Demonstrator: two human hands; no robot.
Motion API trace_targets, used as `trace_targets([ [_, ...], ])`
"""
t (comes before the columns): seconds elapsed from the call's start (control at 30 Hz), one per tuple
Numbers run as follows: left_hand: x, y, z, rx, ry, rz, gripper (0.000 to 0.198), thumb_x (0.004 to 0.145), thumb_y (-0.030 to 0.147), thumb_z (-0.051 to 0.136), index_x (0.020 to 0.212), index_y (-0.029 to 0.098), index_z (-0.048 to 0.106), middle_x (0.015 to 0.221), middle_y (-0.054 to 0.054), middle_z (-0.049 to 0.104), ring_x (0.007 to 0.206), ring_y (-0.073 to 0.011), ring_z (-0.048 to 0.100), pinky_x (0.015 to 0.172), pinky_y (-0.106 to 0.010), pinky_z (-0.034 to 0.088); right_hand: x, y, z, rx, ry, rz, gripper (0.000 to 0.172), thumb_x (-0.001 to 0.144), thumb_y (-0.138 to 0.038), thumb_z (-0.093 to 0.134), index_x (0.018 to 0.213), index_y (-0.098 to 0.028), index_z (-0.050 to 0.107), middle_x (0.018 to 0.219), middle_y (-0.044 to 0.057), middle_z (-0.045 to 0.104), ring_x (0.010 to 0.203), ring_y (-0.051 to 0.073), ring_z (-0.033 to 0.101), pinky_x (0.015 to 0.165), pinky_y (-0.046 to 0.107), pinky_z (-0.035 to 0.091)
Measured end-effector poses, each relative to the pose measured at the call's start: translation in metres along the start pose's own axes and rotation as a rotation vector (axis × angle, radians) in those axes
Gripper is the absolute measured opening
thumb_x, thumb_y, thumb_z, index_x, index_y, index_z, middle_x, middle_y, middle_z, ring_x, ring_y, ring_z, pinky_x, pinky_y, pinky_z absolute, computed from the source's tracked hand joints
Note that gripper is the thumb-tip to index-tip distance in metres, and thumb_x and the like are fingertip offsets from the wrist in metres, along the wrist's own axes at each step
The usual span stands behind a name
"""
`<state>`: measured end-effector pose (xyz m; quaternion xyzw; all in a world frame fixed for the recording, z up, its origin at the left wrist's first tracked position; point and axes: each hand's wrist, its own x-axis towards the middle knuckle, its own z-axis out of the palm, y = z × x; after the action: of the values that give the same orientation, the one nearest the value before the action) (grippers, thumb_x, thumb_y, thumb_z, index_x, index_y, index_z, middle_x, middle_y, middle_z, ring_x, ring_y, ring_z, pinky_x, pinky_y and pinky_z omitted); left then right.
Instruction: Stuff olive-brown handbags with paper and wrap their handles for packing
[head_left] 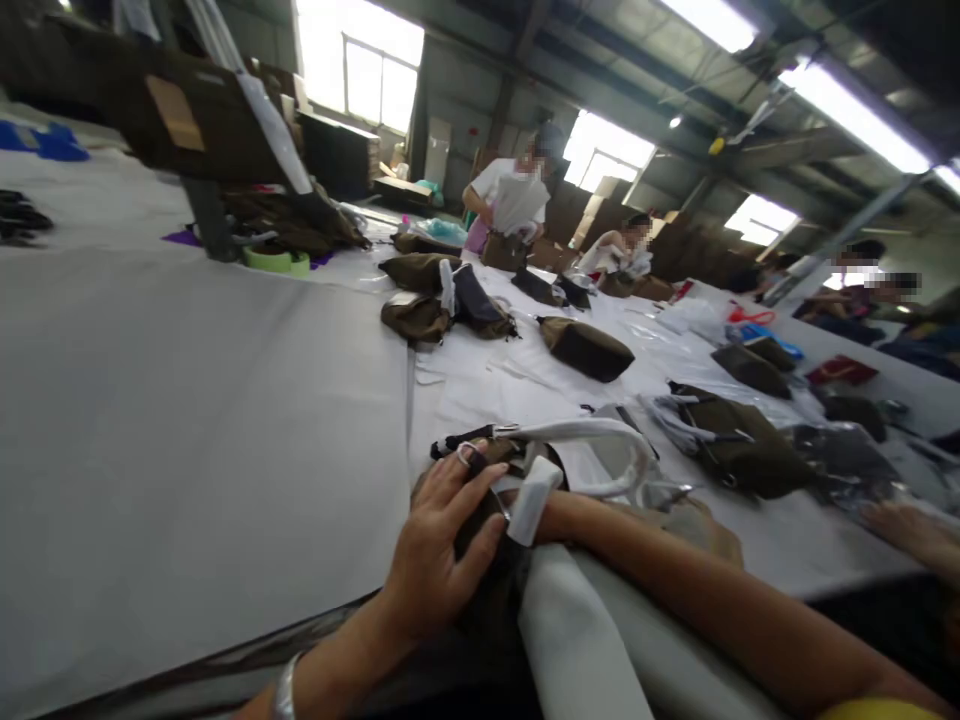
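Observation:
A dark olive-brown handbag (469, 535) is at the table's near edge. Its handle (585, 432) has a pale wrapping and arches over to the right; a second wrapped piece (534, 500) sticks up by the opening. My left hand (442, 525) lies against the bag's left side, fingers stretched out and thumb apart, near a metal ring. From the lower right my right forearm (637, 545) reaches into the bag's opening, so my right hand and its fingers are hidden. Below the bag, a pale wrapped length (577, 630) runs down toward me.
Several dark bags, including one at mid-table (585, 347) and one at right (739, 440), lie on the white-covered table (225, 400). A dark bag (202, 120) is at upper left, above green tape rolls (276, 261). Co-workers (517, 195) stand beyond; another person's hand (911, 530) is at right.

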<state>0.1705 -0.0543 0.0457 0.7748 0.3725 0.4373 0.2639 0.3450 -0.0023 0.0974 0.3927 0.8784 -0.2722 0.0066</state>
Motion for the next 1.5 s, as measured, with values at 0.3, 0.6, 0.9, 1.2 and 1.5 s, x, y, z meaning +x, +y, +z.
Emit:
trace_targets([
  [0.3,0.018,0.011,-0.046,0.456,-0.048,-0.017,0.051,0.099,0.052,0.045,0.144,0.029,0.052,0.122,-0.007,0.073,0.106,-0.0315,0.073,0.077,-0.04,0.063,-0.166,-0.023,-0.08,-0.108,0.422,0.363,0.039,0.095,-0.035,0.053,0.129,-0.021,0.068,0.124,0.01,0.071,0.111,0.029,0.068,0.095,0.039,0.051],
  [0.6,0.062,0.114,-0.053,0.24,-0.381,0.657,0.05,0.092,0.045,0.064,0.141,0.043,0.052,0.124,0.001,0.072,0.103,-0.0223,0.074,0.083,-0.029,0.061,-0.356,-0.006,0.032,0.369,0.638,1.066,0.056,0.09,-0.067,0.048,0.093,-0.021,0.079,0.093,0.017,0.076,0.074,0.03,0.073,0.046,0.03,0.055],
  [0.9,0.095,0.161,0.051,0.281,-1.075,0.754,0.119,0.066,0.068,0.078,0.16,0.027,0.017,0.164,-0.022,0.017,0.149,-0.0458,0.015,0.114,-0.07,0.023,-0.265,-0.021,0.107,1.399,1.08,0.346,0.059,0.082,-0.05,0.072,0.134,-0.025,0.062,0.131,0.011,0.067,0.116,0.029,0.065,0.095,0.04,0.054],
  [1.2,0.077,0.108,0.085,0.389,-0.624,0.726,0.086,0.083,0.031,0.071,0.157,0.032,0.026,0.167,-0.013,0.019,0.147,-0.0364,0.033,0.115,-0.052,0.039,-0.209,-0.048,0.058,1.498,1.115,-0.055,0.073,0.085,-0.068,0.061,0.14,-0.022,0.051,0.112,0.01,0.073,0.102,0.028,0.069,0.091,0.043,0.055],
  [1.5,0.088,0.093,0.048,0.277,-0.483,0.717,0.083,0.084,0.029,0.068,0.156,0.033,0.027,0.156,-0.011,0.044,0.127,-0.0314,0.06,0.1,-0.035,0.055,-0.285,-0.01,0.023,-0.399,1.699,0.574,0.046,0.096,-0.042,0.057,0.138,-0.024,0.058,0.148,0.011,0.053,0.14,0.03,0.045,0.118,0.048,0.033],
])
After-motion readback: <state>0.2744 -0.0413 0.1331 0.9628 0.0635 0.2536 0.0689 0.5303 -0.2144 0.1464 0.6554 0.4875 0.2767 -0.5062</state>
